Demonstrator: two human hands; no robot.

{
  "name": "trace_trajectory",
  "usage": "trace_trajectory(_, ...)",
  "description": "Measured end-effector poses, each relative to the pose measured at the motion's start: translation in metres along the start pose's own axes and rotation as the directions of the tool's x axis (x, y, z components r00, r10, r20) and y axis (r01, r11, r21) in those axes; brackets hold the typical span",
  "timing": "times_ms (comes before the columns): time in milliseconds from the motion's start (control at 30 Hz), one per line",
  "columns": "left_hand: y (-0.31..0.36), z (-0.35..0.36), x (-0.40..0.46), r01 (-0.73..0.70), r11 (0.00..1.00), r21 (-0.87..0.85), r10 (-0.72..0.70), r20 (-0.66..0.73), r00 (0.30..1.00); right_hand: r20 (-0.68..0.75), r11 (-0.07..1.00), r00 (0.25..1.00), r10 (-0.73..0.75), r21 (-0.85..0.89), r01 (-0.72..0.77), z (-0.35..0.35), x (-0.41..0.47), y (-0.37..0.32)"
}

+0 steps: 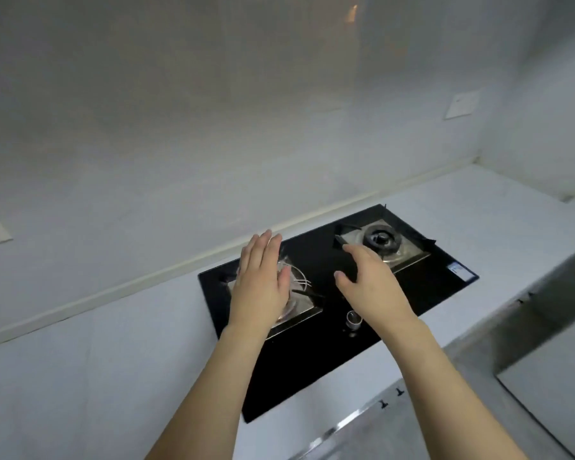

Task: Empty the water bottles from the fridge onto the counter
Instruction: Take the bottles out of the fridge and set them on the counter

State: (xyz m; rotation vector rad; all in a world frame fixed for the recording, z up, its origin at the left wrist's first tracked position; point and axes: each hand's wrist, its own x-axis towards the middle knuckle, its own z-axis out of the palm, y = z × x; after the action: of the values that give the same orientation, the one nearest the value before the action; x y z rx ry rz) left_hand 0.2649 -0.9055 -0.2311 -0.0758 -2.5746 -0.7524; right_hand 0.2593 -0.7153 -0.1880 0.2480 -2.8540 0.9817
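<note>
Both grips spread, empty: left hand (261, 280) flat over the left burner (292, 293), right hand (372, 277) just short of the right burner (380, 240), frame centre. Black hob (312, 360) sits in the white table (80, 376). Hob label (457, 270) unreadable. No bottles or fridge in frame.

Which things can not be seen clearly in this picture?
- Left burner, head view: mostly covered by the left hand.
- Right burner: near part covered by the right hand.
- Hob sticker: text too small.
- Fridge and water bottles: outside the frame.
</note>
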Motion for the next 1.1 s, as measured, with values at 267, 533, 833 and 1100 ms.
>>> trace_trajectory(267,0.172,0.102,0.004,-0.228,0.968,-0.105,0.234,0.056,0.971,-0.183,0.985,0.97,0.161,-0.028,-0.169,-0.128,-0.05,0.144)
trace_trajectory(533,0.307,0.184,0.004,-0.405,0.882,-0.239,0.441,0.122,0.889,-0.332,0.937,0.886,0.324,-0.013,-0.348,-0.229,-0.1,0.248)
trace_trajectory(833,0.439,0.284,0.016,-0.556,0.737,-0.385,0.649,0.173,0.74,-0.449,0.86,0.76,0.471,0.043,-0.508,-0.306,-0.129,0.354)
trace_trajectory(1100,0.556,0.398,0.069,-0.569,0.664,-0.485,0.716,0.193,0.671,-0.535,0.785,0.638,0.553,0.077,-0.615,-0.381,-0.1,0.469)
